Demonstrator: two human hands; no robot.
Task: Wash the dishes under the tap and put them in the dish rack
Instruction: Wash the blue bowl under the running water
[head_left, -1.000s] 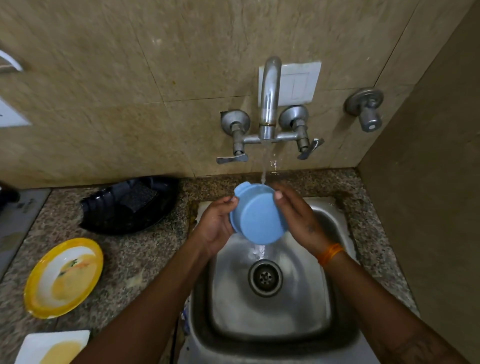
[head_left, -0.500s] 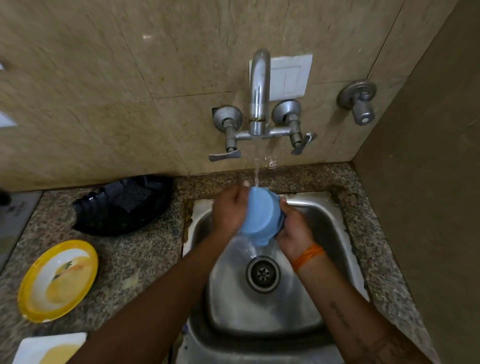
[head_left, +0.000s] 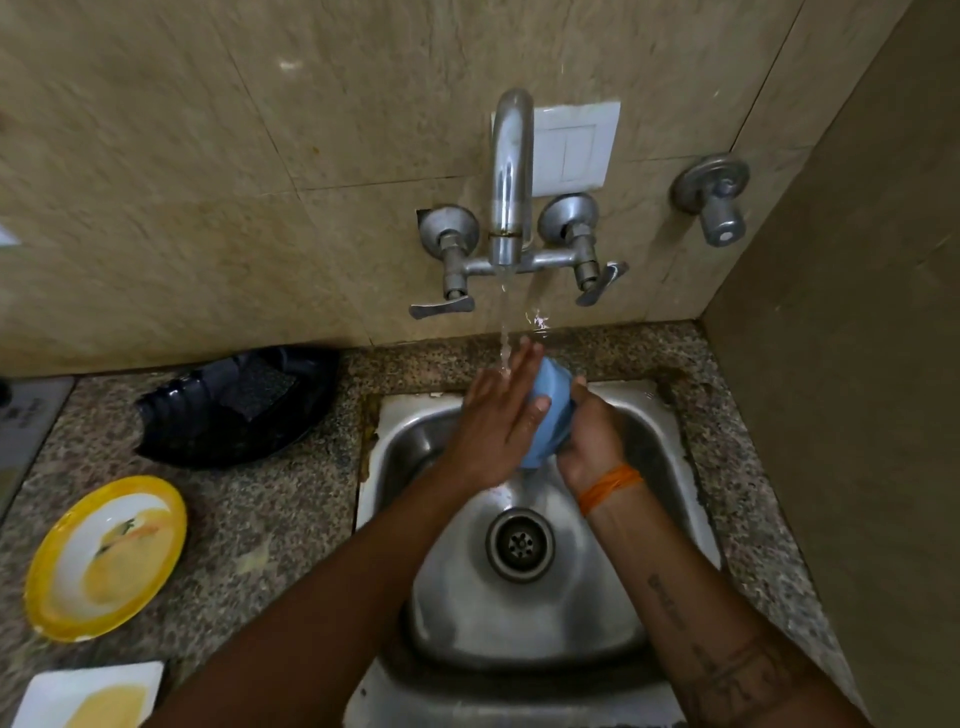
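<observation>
A small blue plastic bowl (head_left: 550, 415) is held on its side over the steel sink (head_left: 670, 467), just under the running tap (head_left: 511, 176). My right hand (head_left: 592, 441) grips it from the right, fingers curled round its rim. My left hand (head_left: 501, 421) lies flat against the bowl's left face with straight fingers, and the water stream falls onto those fingers. Most of the bowl is hidden between the two hands.
On the granite counter to the left lie a black dish (head_left: 234, 405), a yellow-rimmed plate with food stains (head_left: 104, 556) and a white square plate (head_left: 88, 696) at the bottom edge. A wall closes off the right side. A second valve (head_left: 714, 200) sticks out of the tiles.
The bowl has turned from facing me to lying edge-on between my hands. My left hand went from gripping its edge to lying flat on its face under the water.
</observation>
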